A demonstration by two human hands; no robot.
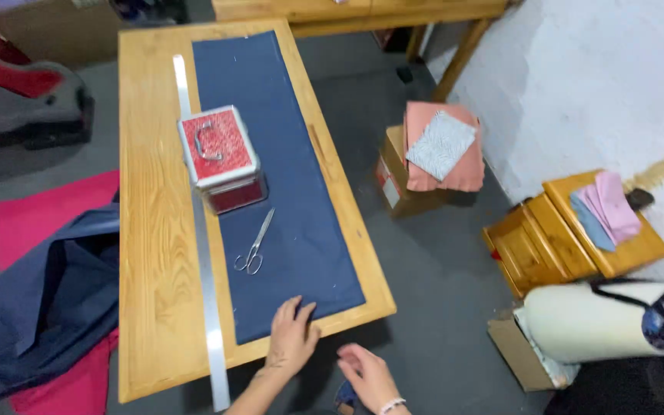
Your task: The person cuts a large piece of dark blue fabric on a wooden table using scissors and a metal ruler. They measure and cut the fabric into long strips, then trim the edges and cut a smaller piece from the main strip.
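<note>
A long strip of dark blue cloth (286, 169) lies along a wooden table (151, 253). My left hand (292, 336) rests flat on the cloth's near edge at the table's front, fingers spread, holding nothing. My right hand (366, 373) hovers just past the table's near corner, below the edge, fingers loosely apart and empty. Silver scissors (254, 244) lie on the cloth a little beyond my left hand. A red box with metal trim and a handle (220, 157) stands on the cloth's left edge. A long metal ruler (203, 246) runs along the cloth's left side.
More dark blue cloth (48, 303) hangs off the table's left side over red fabric (40, 215) on the floor. To the right stand a cardboard box with folded pink and grey cloth (439, 150), a small wooden cabinet (570, 238) with fabric pieces, and a white roll (601, 319).
</note>
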